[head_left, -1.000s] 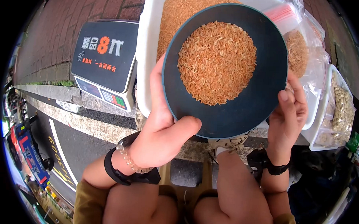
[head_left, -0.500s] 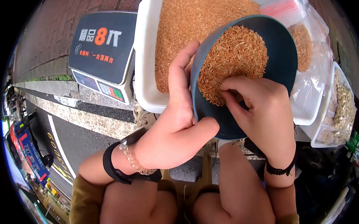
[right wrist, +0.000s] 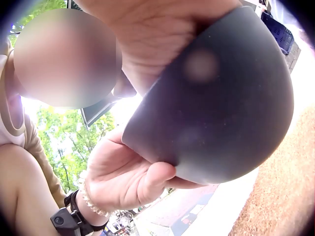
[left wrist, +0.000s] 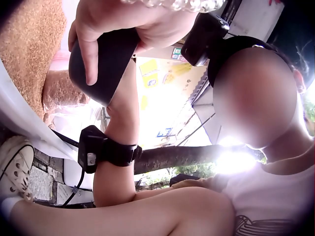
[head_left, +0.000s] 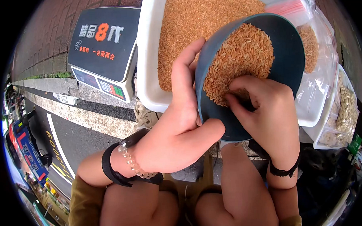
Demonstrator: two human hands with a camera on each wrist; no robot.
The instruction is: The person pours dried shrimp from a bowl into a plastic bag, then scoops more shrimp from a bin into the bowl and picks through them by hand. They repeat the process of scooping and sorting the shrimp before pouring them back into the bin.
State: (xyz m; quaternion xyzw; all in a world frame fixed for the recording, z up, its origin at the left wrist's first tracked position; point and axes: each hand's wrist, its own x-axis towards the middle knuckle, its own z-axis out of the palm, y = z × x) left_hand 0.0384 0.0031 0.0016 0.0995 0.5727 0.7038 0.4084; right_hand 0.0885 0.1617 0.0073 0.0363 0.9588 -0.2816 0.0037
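A dark blue-grey bowl (head_left: 286, 53) is held tilted in front of the body, over the near part of a white tub. My left hand (head_left: 170, 136) grips its left side, thumb along the near rim and the other fingers round the outside. Reddish-brown unpolished rice (head_left: 247, 45) is heaped inside the bowl. My right hand (head_left: 272, 110) reaches in over the near rim, its thumb and curled index finger pinching at the grains. The right wrist view shows the bowl's smooth underside (right wrist: 221, 108) with left fingers (right wrist: 157, 179) against it.
The white tub (head_left: 144, 72) holds more of the rice (head_left: 208, 14) and clear bags (head_left: 310, 49). A digital scale (head_left: 105, 50) stands to its left. On the right, a white tray (head_left: 321, 136) holds bagged pale nuts or beans (head_left: 346, 107). Bare knees are below the hands.
My right hand has let go of the bowl's right rim and moved into the rice. The bowl has tilted and shifted slightly right and down, while my left hand keeps its grip.
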